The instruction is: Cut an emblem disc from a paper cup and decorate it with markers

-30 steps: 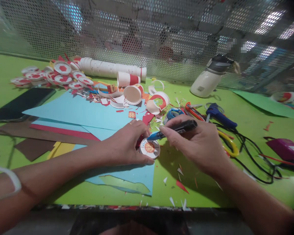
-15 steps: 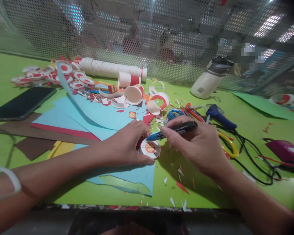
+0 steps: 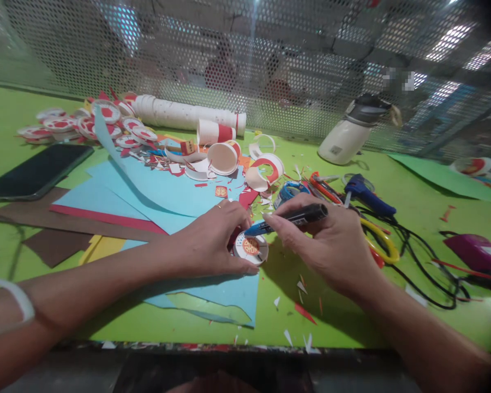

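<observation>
My left hand presses a round white cup bottom with a red and gold emblem onto a light blue paper sheet. My right hand holds a black marker with a blue tip, slanted down to the left so the tip sits at the disc's upper edge. Both hands meet at the middle of the green table.
A pile of cut cup bottoms, a stack of white paper cups and cut cup pieces lie at the back. A phone lies left. Scissors, a glue gun, cables and a white bottle are to the right.
A corner of the blue sheet has curled upward at the back left. My hands and the marker have barely shifted over the disc.
</observation>
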A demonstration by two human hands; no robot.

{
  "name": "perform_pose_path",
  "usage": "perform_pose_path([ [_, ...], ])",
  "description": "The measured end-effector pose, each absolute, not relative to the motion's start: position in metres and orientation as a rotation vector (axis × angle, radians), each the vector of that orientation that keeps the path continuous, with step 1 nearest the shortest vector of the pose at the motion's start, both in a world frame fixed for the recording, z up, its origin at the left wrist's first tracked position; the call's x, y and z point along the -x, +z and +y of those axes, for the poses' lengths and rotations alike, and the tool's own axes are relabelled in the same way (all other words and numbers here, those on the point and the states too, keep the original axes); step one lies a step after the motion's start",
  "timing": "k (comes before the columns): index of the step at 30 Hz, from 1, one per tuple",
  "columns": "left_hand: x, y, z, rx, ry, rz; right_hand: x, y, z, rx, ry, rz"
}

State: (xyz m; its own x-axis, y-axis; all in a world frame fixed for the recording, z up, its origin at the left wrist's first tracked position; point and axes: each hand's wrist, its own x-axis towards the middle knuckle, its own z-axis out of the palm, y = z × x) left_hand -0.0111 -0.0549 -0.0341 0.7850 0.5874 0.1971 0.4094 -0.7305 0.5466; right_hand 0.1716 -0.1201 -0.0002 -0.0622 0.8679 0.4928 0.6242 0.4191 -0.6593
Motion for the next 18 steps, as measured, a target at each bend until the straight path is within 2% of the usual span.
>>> perform_pose_path([
  [18,0.0115,-0.0323,-0.0556,-2.473,0.476,0.764,-0.1728,0.0009,-0.1202,1.303,0.246,-1.623],
])
